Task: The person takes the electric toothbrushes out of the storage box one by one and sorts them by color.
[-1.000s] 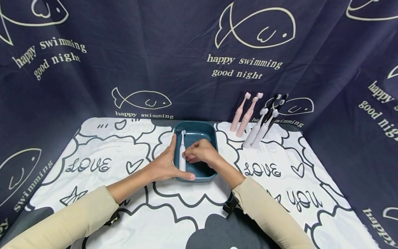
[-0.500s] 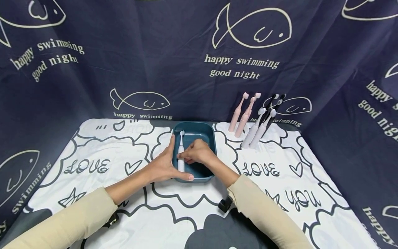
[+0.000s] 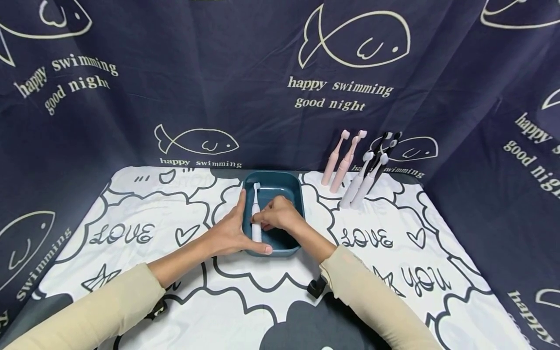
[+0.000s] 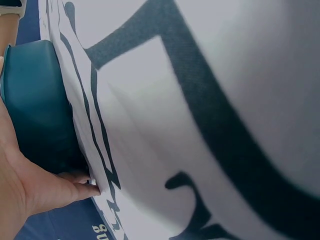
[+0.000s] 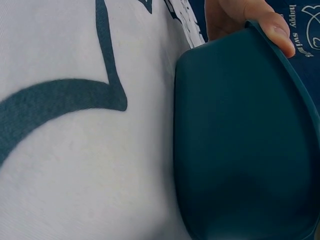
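Note:
A teal rectangular tray (image 3: 280,175) sits on the printed cloth at mid-table. A white electric toothbrush (image 3: 255,199) lies inside along its left wall, head pointing away from me. My left hand (image 3: 229,232) holds the tray's front left corner, fingers along the left wall and thumb (image 5: 262,22) hooked on the front rim. My right hand (image 3: 264,219) reaches into the tray and pinches the toothbrush handle. The left wrist view shows my palm (image 4: 20,190) against the tray's outer wall (image 4: 35,110). The tray's underside (image 5: 240,140) fills the right wrist view.
Several toothbrushes lean on the dark fish-print backdrop at the back right: two pink (image 3: 339,160), two pale (image 3: 360,182), two black (image 3: 387,143). The white cloth (image 3: 131,272) with dark drawings covers the table. Curtain walls close in the left, back and right.
My right hand has shifted slightly left onto the toothbrush handle. The left hand and tray have stayed put.

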{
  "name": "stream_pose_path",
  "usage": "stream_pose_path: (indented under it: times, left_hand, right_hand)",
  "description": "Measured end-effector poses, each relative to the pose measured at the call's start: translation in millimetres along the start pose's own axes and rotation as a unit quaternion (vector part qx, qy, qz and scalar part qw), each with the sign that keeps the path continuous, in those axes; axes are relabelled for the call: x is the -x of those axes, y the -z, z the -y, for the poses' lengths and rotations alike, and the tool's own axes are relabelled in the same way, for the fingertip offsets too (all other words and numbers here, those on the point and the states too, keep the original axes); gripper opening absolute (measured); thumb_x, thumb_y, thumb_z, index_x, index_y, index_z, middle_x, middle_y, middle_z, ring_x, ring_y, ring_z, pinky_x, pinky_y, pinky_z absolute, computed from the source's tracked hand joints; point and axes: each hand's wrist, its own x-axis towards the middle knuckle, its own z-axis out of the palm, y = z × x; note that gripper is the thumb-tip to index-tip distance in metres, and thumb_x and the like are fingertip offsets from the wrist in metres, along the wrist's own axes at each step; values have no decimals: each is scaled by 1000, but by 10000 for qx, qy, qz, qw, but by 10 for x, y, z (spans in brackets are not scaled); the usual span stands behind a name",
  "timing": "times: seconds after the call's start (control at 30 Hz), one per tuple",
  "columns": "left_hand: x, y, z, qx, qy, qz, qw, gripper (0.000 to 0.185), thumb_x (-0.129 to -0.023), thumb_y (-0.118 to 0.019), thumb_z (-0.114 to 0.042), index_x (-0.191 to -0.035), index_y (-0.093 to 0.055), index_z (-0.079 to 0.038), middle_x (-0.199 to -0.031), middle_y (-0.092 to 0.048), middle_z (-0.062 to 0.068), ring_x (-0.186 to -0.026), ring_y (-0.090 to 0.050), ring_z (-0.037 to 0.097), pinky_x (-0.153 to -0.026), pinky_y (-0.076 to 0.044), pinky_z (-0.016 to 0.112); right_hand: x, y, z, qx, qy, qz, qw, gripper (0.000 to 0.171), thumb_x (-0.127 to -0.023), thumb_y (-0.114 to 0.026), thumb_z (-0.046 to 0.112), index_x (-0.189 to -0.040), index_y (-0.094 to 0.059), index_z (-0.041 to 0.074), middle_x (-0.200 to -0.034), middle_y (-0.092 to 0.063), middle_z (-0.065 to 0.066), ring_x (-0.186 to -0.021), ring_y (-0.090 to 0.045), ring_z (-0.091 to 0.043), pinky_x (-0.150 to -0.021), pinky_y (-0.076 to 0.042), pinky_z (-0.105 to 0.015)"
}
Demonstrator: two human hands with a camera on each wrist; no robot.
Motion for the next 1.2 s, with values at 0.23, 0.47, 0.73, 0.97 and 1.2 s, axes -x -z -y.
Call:
stream_pose_path:
  times: [0.23,0.47,0.73,0.97,1.2]
  left_hand:
    - [9,15,-1,26,-89,-43,9999,176,-68,-102,-73,-178,26,-21,-189,-12,24,-173,-26,43,-136,-34,64]
    - [9,23,16,-12,-89,-79,9999,176,-69,-101,-73,-178,26,-22,-190,-12,22,-174,-26,41,-136,-34,63]
    - [6,16,5,-29,-68,-60,10000,176,-67,-101,-75,-179,24,-20,-190,-12,22,-174,-25,40,-136,-35,62]
    - [-4,16,-5,-84,34,9,10000,177,-66,-100,-78,-179,25,-24,-190,-11,18,-174,-26,37,-135,-38,61]
    - [0,10,-30,-135,110,34,9998,175,-68,-102,-73,-179,24,-24,-190,-12,18,-173,-29,38,-133,-40,60]
  right_hand:
    - [18,-11,-6,-164,70,-46,9998,18,-89,-88,14,-81,-82,-1,-80,-83,-13,-75,-83,-18,-73,-70,-31]
    - [25,-13,2,-258,139,-21,9996,16,-89,-86,14,-85,-81,-1,-80,-81,-9,-76,-84,-18,-74,-70,-31]
    - [67,17,-2,-631,189,18,9978,14,-92,-82,12,-88,-76,-1,-80,-80,-9,-73,-81,-14,-77,-71,-34]
    - [106,73,11,-795,427,-163,9958,17,-93,-81,13,-99,-80,-4,-87,-83,-12,-75,-83,-15,-81,-71,-35]
    - [147,157,-23,-800,790,-377,9929,25,-96,-81,18,-110,-80,-3,-99,-86,-14,-79,-83,-14,-86,-70,-35]
